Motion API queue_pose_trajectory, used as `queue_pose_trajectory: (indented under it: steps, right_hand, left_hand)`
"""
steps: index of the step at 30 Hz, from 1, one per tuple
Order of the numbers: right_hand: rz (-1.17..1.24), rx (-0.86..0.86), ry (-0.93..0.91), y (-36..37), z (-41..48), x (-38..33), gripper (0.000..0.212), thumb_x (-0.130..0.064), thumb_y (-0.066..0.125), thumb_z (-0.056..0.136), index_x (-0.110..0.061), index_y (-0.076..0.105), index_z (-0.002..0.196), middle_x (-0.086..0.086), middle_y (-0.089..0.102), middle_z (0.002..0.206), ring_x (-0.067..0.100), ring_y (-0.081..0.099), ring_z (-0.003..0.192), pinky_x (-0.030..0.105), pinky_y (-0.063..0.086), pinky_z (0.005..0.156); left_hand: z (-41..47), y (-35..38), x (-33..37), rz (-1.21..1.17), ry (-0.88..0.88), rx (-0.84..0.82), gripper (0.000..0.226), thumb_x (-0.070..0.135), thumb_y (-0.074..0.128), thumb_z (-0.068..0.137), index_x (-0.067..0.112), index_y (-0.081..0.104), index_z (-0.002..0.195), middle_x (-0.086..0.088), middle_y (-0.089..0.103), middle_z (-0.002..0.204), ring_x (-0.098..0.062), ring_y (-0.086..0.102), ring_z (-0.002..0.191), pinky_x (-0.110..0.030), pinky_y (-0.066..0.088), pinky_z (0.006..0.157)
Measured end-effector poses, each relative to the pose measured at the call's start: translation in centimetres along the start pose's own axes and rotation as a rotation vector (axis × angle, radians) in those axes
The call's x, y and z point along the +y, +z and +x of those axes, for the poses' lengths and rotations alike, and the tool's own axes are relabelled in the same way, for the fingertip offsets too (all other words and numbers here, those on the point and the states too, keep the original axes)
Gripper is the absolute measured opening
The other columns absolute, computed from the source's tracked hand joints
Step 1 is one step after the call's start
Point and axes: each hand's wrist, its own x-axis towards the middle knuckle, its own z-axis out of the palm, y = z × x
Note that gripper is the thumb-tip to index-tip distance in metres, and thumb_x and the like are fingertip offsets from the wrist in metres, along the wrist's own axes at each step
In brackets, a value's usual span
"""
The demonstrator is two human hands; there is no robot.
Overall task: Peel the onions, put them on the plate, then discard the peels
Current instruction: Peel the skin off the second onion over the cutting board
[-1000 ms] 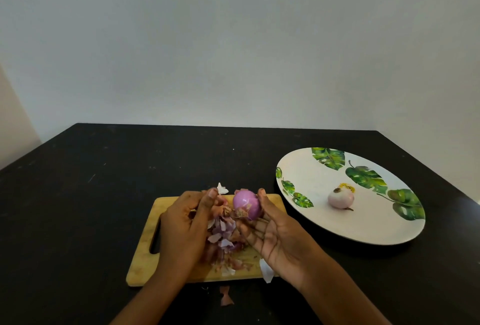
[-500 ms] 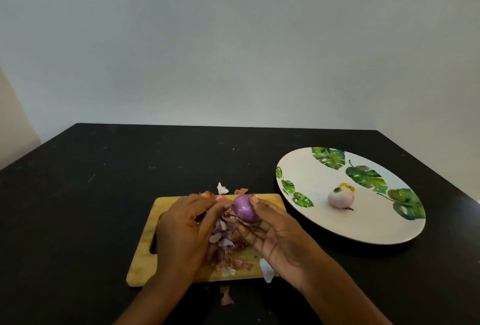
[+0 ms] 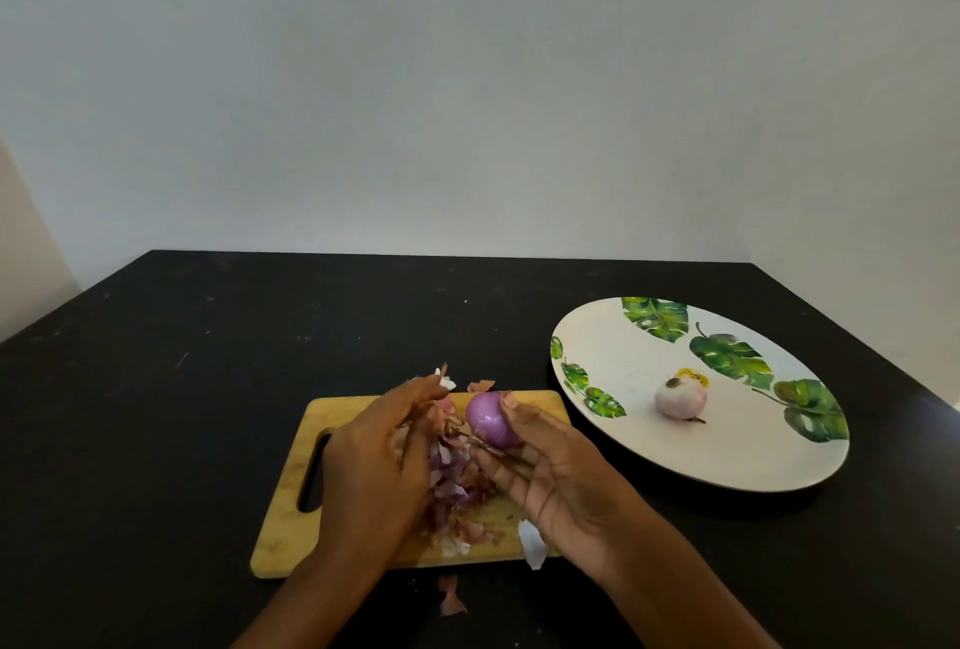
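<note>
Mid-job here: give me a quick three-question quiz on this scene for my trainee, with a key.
1. True or false: the plate already holds one peeled onion.
2. Which hand holds the purple onion? A left, B right, C neither.
3. Fill in: most peels lie on the ____.
Key: 1 true; 2 B, the right hand; 3 cutting board.

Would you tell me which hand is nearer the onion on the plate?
Right: the right hand is just left of the onion; the left hand lies farther left.
</note>
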Motion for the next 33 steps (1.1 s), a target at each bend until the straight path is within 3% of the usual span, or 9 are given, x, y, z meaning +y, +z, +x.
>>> queue_pose_trajectory:
  steps: [3, 7, 13, 16, 19, 22, 26, 30, 33]
  right_hand:
    - [-0.021, -0.019, -0.029, -0.2, 0.2, 0.2, 0.026, -0.017, 0.068, 0.084, -0.004, 0.065, 0.106, 0.020, 0.069, 0.107, 0.023, 0.073, 0.083, 0.027, 0.058, 0.064]
    - [-0.083, -0.034, -0.064, -0.4, 0.4, 0.5, 0.026, -0.020, 0.067, 0.084, -0.006, 0.068, 0.106, 0.017, 0.072, 0.102, 0.023, 0.072, 0.086, 0.027, 0.057, 0.067]
    - [-0.170, -0.001, -0.123, -0.4, 0.7, 0.9, 0.048, -0.030, 0.074, 0.071, -0.008, 0.065, 0.113, 0.015, 0.071, 0.108, 0.024, 0.072, 0.094, 0.028, 0.058, 0.073]
    - [-0.200, 0.020, -0.153, -0.4, 0.6, 1.0, 0.050, -0.030, 0.075, 0.067, -0.009, 0.065, 0.111, 0.012, 0.073, 0.103, 0.022, 0.072, 0.091, 0.026, 0.057, 0.070]
    - [-0.208, 0.006, -0.160, -0.4, 0.5, 1.1, 0.040, -0.025, 0.073, 0.074, -0.008, 0.065, 0.109, 0.011, 0.074, 0.098, 0.021, 0.073, 0.088, 0.025, 0.057, 0.068]
    - [-0.217, -0.003, -0.159, -0.4, 0.4, 1.0, 0.037, -0.025, 0.072, 0.075, -0.006, 0.066, 0.107, 0.011, 0.075, 0.096, 0.021, 0.073, 0.086, 0.023, 0.056, 0.066]
    - [-0.226, -0.008, -0.133, -0.4, 0.5, 0.9, 0.028, -0.023, 0.069, 0.082, -0.006, 0.068, 0.104, 0.012, 0.075, 0.094, 0.019, 0.073, 0.081, 0.022, 0.055, 0.065]
    - [-0.140, -0.011, -0.065, -0.4, 0.6, 0.8, 0.024, -0.021, 0.067, 0.085, -0.002, 0.070, 0.099, 0.016, 0.074, 0.095, 0.018, 0.072, 0.078, 0.023, 0.056, 0.063]
    - [-0.001, -0.015, 0.013, 0.1, 0.4, 0.6, 0.030, -0.023, 0.068, 0.084, 0.002, 0.069, 0.101, 0.021, 0.071, 0.099, 0.019, 0.071, 0.077, 0.023, 0.057, 0.058]
  left_hand:
    - [-0.1, 0.1, 0.4, -0.090, 0.113, -0.052, 0.027, 0.044, 0.056, 0.080, 0.035, 0.062, 0.105, 0.024, 0.062, 0.100, 0.008, 0.060, 0.094, -0.007, 0.046, 0.079]
    - [-0.2, 0.1, 0.8, -0.041, 0.271, -0.103, 0.032, 0.038, 0.058, 0.079, 0.032, 0.056, 0.110, 0.022, 0.064, 0.098, 0.012, 0.057, 0.096, -0.004, 0.042, 0.083]
    - [-0.4, 0.2, 0.5, 0.036, 0.355, -0.071, 0.021, 0.030, 0.056, 0.080, 0.025, 0.062, 0.100, 0.012, 0.066, 0.089, 0.007, 0.056, 0.090, 0.000, 0.040, 0.082]
    - [-0.4, 0.3, 0.7, 0.082, 0.337, -0.124, 0.021, 0.029, 0.054, 0.081, 0.030, 0.056, 0.102, 0.018, 0.059, 0.092, 0.011, 0.051, 0.093, 0.004, 0.035, 0.083]
    - [-0.3, 0.4, 0.8, 0.069, 0.233, -0.201, 0.029, 0.017, 0.066, 0.082, 0.040, 0.052, 0.094, 0.028, 0.055, 0.093, 0.015, 0.052, 0.097, 0.003, 0.037, 0.079]
    - [-0.6, 0.6, 0.9, 0.015, 0.128, -0.235, 0.039, 0.006, 0.066, 0.084, 0.041, 0.047, 0.087, 0.023, 0.057, 0.084, 0.009, 0.054, 0.093, -0.003, 0.041, 0.074]
    - [-0.9, 0.7, 0.8, -0.034, 0.128, -0.268, 0.041, 0.000, 0.060, 0.086, 0.039, 0.047, 0.086, 0.017, 0.057, 0.082, -0.001, 0.058, 0.085, -0.010, 0.047, 0.068]
    - [-0.9, 0.7, 1.3, -0.062, 0.170, -0.212, 0.041, 0.009, 0.052, 0.086, 0.049, 0.045, 0.093, 0.020, 0.055, 0.098, -0.001, 0.058, 0.082, -0.007, 0.045, 0.064]
    - [-1.0, 0.7, 1.8, -0.121, 0.117, -0.123, 0.037, 0.001, 0.058, 0.086, 0.036, 0.050, 0.090, 0.018, 0.056, 0.097, 0.001, 0.058, 0.085, -0.006, 0.044, 0.067]
